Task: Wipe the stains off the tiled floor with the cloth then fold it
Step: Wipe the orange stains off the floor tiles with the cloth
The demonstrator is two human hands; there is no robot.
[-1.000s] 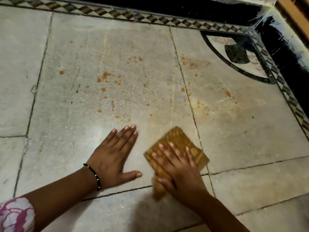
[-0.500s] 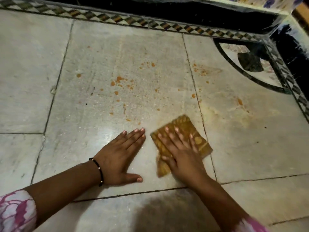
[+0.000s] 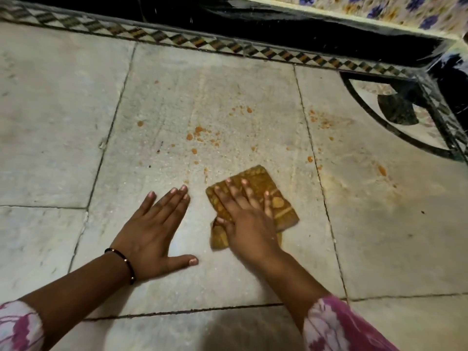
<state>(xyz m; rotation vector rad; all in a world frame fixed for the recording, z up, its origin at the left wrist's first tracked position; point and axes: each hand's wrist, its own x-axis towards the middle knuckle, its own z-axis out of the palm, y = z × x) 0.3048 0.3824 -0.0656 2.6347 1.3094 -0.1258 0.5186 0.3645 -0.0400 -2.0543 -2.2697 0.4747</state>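
Left hand (image 3: pixel 154 231) lies flat and open on the tiled floor (image 3: pixel 379 236), bracing, holding nothing. Right hand (image 3: pixel 247 216) presses flat on the folded cloth (image 3: pixel 263 183), grip apparently open. Wiping in hand; cloth has advanced since earlier. Next: push on into the stains (image 3: pixel 198 130) beyond.

1. Looks like a home interior, floor-level view.
2. Large pale stone floor tiles (image 3: pixel 228 84) w/ dark grout lines.
3. Decorative diamond-pattern border strip (image 3: pixel 192 43) + curved inlay motif (image 3: pixel 395 107) at the corner.
4. Black skirting (image 3: pixel 278 24), floral wall tiles (image 3: pixel 379 8) above.
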